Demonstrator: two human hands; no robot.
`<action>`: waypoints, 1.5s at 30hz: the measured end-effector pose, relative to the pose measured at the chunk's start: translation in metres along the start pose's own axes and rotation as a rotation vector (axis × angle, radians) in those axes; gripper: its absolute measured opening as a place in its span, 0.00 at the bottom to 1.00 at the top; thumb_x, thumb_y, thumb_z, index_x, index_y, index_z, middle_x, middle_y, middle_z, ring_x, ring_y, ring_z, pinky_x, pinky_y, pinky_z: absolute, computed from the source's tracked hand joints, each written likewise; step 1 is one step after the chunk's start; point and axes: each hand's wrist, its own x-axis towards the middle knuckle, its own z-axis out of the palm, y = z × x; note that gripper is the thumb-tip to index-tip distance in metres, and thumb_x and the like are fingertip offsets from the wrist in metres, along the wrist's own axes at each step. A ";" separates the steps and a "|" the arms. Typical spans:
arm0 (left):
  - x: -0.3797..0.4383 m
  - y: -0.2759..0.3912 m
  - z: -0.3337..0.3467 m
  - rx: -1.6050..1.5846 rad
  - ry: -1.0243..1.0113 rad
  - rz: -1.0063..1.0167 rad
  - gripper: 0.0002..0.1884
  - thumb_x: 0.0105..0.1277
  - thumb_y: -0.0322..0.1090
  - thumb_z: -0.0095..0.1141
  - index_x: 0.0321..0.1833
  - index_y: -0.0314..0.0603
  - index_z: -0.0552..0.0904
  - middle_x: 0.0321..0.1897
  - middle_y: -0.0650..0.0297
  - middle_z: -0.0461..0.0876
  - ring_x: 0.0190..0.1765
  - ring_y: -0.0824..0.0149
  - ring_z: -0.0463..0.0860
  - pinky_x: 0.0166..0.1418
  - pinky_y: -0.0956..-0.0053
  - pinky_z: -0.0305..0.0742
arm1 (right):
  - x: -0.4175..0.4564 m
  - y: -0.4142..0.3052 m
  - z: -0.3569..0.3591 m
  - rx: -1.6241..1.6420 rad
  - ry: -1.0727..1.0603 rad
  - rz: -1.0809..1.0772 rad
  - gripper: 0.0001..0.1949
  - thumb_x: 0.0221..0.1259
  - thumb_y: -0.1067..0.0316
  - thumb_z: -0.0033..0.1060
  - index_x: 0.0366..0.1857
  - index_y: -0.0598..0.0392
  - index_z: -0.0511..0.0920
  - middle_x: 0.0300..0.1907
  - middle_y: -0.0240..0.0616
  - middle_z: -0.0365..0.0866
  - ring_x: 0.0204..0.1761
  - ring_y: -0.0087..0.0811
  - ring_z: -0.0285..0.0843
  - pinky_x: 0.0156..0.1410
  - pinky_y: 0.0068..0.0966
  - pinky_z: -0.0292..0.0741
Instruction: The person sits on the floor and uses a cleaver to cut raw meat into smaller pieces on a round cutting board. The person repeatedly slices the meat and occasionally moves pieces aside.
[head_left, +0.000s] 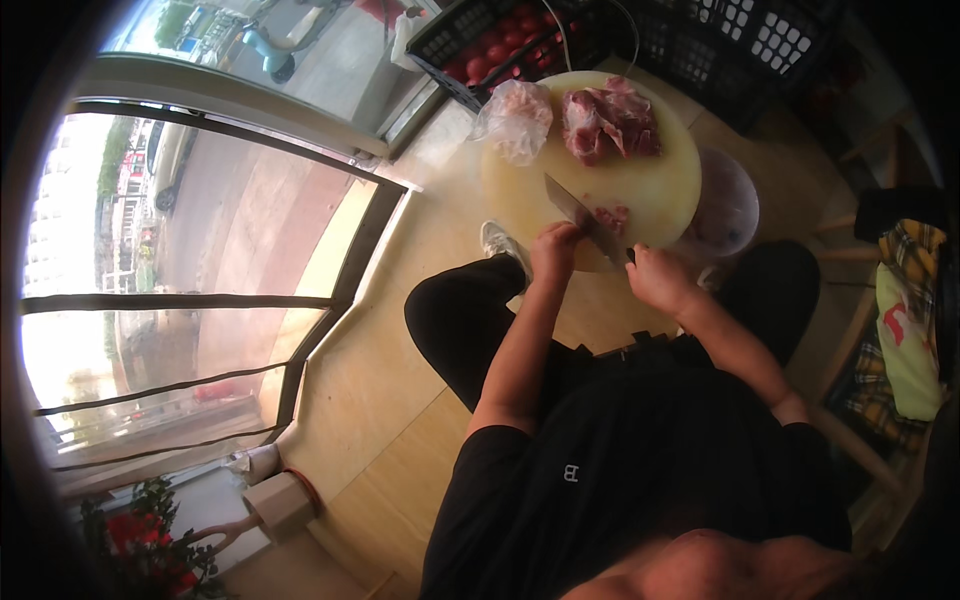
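Note:
A round, pale yellow chopping block (660, 184) stands before me between my knees. My right hand (660, 281) is closed on the dark handle of a cleaver (574, 206), whose broad blade points up and left over the near part of the block. At the blade's left side, my left hand (559, 244) has its fingers curled on a small dark red piece that is mostly hidden, probably meat. Small chopped meat pieces (611, 219) lie just right of the blade. Large chunks of raw meat (609, 124) rest at the block's far side, beside a clear plastic bag (517, 120) with pale contents.
Beyond the block stands a black plastic crate (442, 56) of red round produce, with another black crate (720, 60) to its right. A translucent round tub (727, 202) sits against the block's right side. Glass doors (330, 300) are at left, a wooden chair with clothing (904, 330) at right.

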 end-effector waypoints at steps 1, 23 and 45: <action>0.000 -0.002 0.001 0.027 -0.005 0.022 0.04 0.54 0.30 0.60 0.31 0.44 0.85 0.31 0.61 0.83 0.37 0.56 0.82 0.40 0.67 0.76 | 0.001 0.001 0.003 0.002 -0.014 -0.003 0.12 0.61 0.62 0.54 0.34 0.63 0.73 0.29 0.57 0.80 0.34 0.56 0.80 0.41 0.46 0.77; -0.002 -0.014 0.000 0.062 0.057 -0.132 0.05 0.52 0.32 0.64 0.30 0.41 0.86 0.32 0.59 0.83 0.34 0.55 0.83 0.41 0.66 0.77 | 0.006 -0.007 -0.003 0.004 -0.024 0.008 0.13 0.61 0.60 0.53 0.36 0.62 0.73 0.29 0.57 0.80 0.34 0.57 0.79 0.42 0.46 0.76; 0.031 0.003 0.022 -0.535 -0.028 -0.542 0.10 0.59 0.30 0.60 0.42 0.33 0.83 0.28 0.61 0.83 0.30 0.70 0.81 0.36 0.77 0.77 | 0.013 0.051 -0.033 0.418 0.140 -0.021 0.14 0.57 0.64 0.58 0.43 0.62 0.75 0.32 0.48 0.80 0.30 0.42 0.80 0.37 0.34 0.77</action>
